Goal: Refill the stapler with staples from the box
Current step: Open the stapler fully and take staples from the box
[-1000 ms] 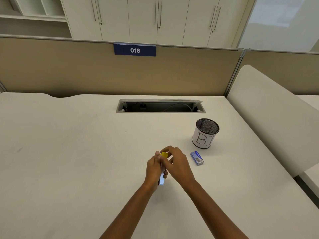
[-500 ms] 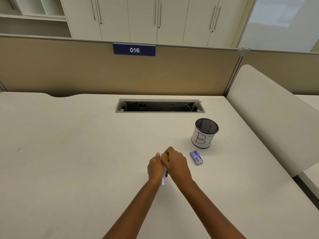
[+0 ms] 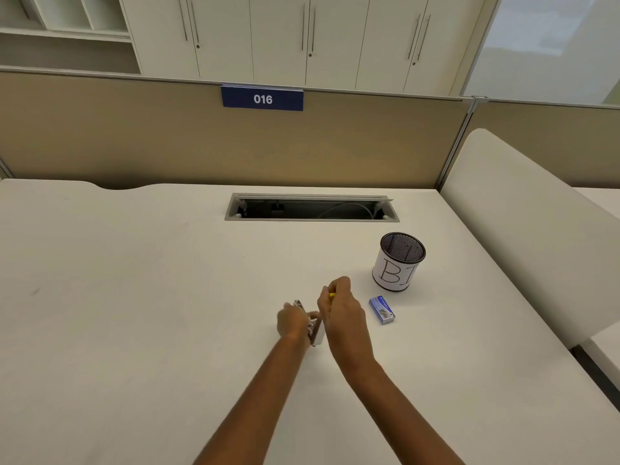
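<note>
gripping the stapler (image 3: 315, 330), both hands curled

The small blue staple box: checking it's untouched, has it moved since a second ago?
No. The small blue staple box lies just below the mesh pen cup, as before.

Both hands hold the stapler (image 3: 316, 332) above the white desk (image 3: 134, 297). The left hand (image 3: 292, 319) grips its metal part, and the right hand (image 3: 339, 312) closes on the yellow part. The blue staple box (image 3: 381, 309) lies just right of them, near the mesh pen cup (image 3: 398, 261).
</note>
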A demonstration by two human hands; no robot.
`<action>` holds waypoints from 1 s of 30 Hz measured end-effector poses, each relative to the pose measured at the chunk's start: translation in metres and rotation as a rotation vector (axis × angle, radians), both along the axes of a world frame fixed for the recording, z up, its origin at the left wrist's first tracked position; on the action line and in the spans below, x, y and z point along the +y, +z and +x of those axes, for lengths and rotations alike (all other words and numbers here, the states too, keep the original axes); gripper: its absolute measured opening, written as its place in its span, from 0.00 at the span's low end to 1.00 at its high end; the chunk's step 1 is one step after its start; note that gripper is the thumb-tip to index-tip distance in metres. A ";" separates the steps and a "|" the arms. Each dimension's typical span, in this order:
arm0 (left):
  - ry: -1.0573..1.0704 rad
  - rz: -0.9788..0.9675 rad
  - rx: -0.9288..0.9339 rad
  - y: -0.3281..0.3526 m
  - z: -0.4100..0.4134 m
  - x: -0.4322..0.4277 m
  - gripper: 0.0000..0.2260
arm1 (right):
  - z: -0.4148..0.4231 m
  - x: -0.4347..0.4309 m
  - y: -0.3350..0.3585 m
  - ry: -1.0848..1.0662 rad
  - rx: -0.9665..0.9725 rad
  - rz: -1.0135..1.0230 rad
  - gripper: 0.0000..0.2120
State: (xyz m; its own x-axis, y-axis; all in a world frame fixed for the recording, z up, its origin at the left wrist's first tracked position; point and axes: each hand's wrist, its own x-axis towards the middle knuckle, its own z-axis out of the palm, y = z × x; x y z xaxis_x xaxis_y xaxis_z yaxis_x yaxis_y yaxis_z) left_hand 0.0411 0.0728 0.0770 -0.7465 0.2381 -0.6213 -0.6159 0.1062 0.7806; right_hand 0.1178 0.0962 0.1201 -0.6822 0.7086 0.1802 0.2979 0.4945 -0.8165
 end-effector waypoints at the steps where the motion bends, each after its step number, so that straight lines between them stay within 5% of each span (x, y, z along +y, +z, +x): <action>1: 0.027 0.039 -0.012 0.003 -0.007 -0.003 0.15 | 0.003 -0.004 0.002 0.015 0.027 -0.013 0.06; 9: 0.099 0.401 -0.233 0.006 -0.034 -0.012 0.16 | 0.019 -0.013 -0.003 0.110 0.119 0.072 0.06; 30: 0.103 0.636 -0.219 0.008 -0.045 -0.009 0.20 | 0.056 -0.015 -0.064 0.222 -0.076 0.120 0.10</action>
